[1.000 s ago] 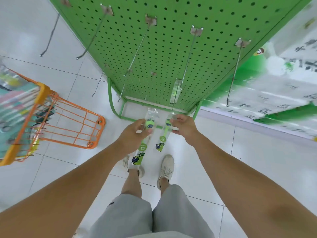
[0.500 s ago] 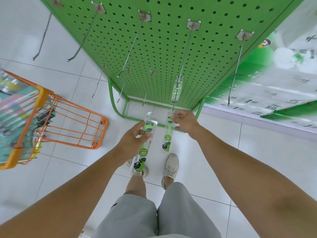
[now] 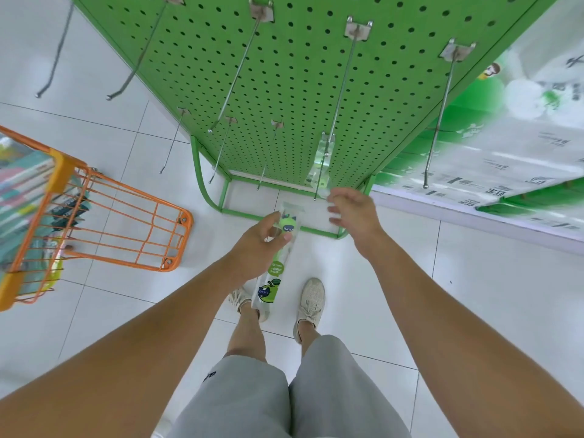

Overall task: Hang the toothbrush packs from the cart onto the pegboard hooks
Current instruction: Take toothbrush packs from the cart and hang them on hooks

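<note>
Packs (image 3: 321, 159) hang on one pegboard hook (image 3: 335, 112); left hand (image 3: 259, 248) grips another toothbrush pack (image 3: 276, 263); right hand (image 3: 354, 213) spread, empty; cart (image 3: 104, 222) holds more.

One cam only, head-mounted, wide-angle w/ strong bending at the edges, so no second view to share anything with. It looks steeply down and fwd: own shorts (image 3: 252, 399) and shoes (image 3: 311, 300) near bottom centre, both forearms running up the middle. Far side: green pegboard (image 3: 284, 74) stretching away up top. Orange cart (image 3: 104, 222) at left edge, partly cut off. Hands sit mid-frame, close.
</note>
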